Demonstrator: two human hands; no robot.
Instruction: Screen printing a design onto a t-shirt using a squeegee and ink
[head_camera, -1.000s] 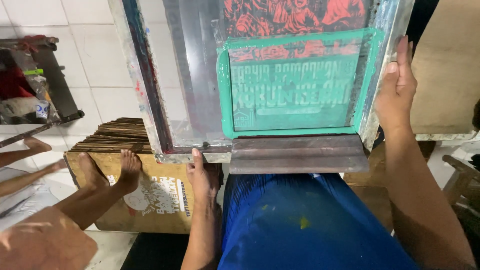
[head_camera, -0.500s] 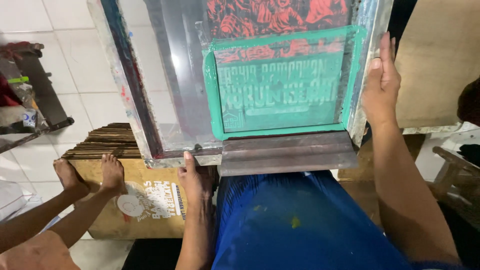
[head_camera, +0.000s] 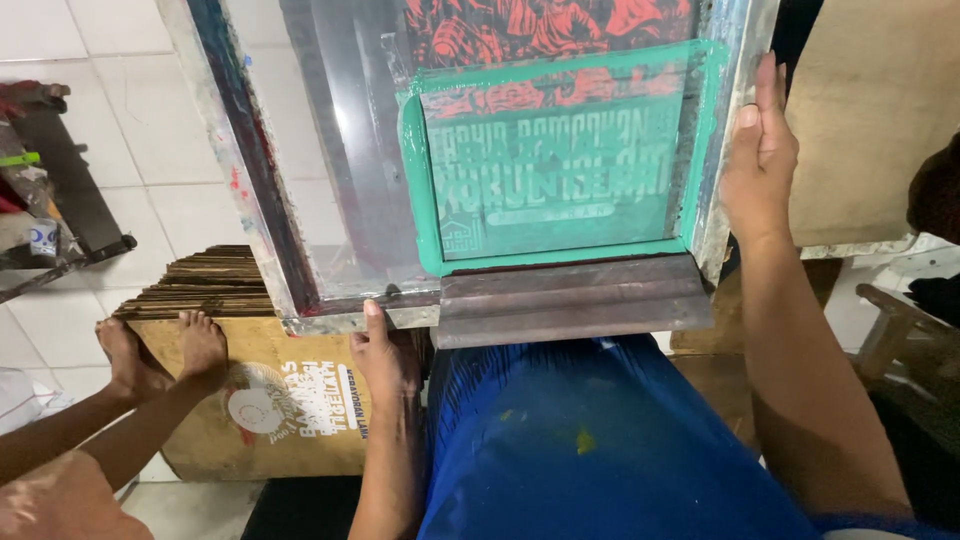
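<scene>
**Head view: two hands on a screen-printing frame**

Head camera looks down on a tiled floor (head_camera: 110, 130). At far left another person's bare feet (head_camera: 165, 350) rest against a brown cardboard box (head_camera: 260, 400), which carries a stack of flat boards (head_camera: 215, 285); these belong to a co-worker, not the wearer.

Next comes the left hand (head_camera: 385, 360). It hooks onto the near rail of the screen frame (head_camera: 250, 200), thumb on top and the fingers out of sight below, so I cannot tell how tightly they curl. Beside it a squeegee (head_camera: 575, 300) lies along the near rail, just below the green stencil patch (head_camera: 555, 170) on the mesh.

At the right, the right hand (head_camera: 760, 170) lies flat against the frame's side rail, fingers pressed together and pointing away from the wearer.

The frame sits in front of the wearer's blue-clad lap (head_camera: 600, 450), its right rail running nearly straight away and its left rail leaning outward. Its long axis seems to run away from the body, though the far end is cut off.

Handling, as a judgement: the metal rails look stiff and fairly light, but the mesh is taut and easily damaged, and wet ink may make it slippery. Hold belongs on the rails, as now.
</scene>
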